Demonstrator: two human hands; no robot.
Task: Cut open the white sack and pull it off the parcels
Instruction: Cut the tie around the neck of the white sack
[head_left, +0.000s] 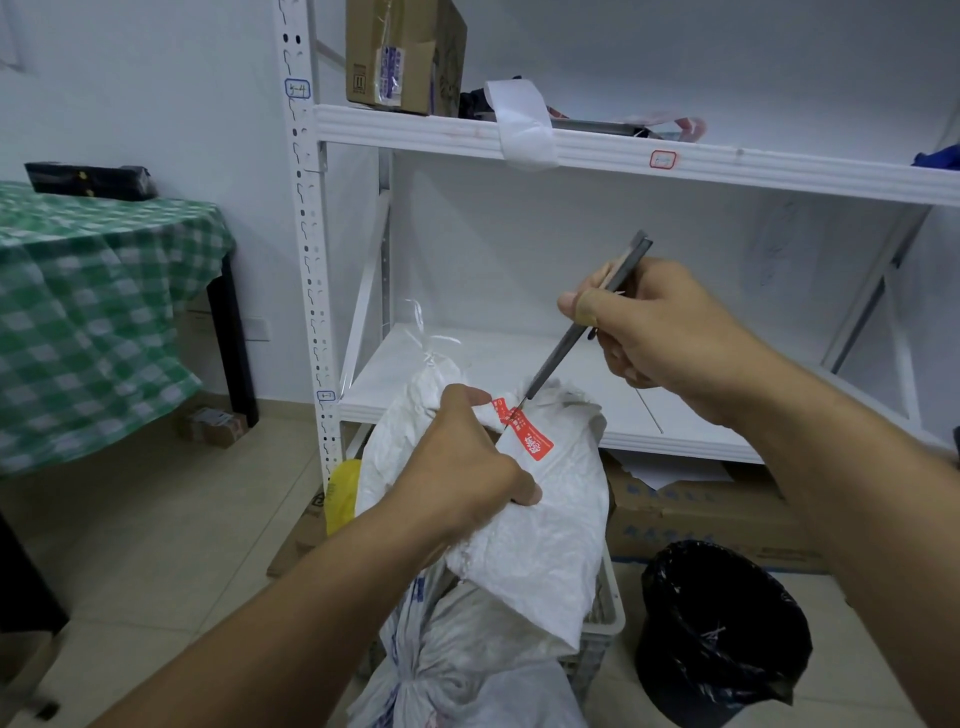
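A crumpled white sack (540, 540) stands upright at the centre, its gathered neck bound with a red printed seal tape (524, 428). My left hand (467, 457) grips the bunched neck just left of the tape. My right hand (660, 327) holds a slim grey utility knife (587, 322), angled down to the left. The blade tip touches the red tape at the sack's neck. The parcels inside are hidden by the sack.
More white sacks (467, 660) lie below in a white crate (608, 618). A black-lined bin (722, 634) stands at the right. White metal shelving (571, 145) rises behind, cardboard boxes (711, 519) beneath it. A table with green checked cloth (93, 312) is at the left.
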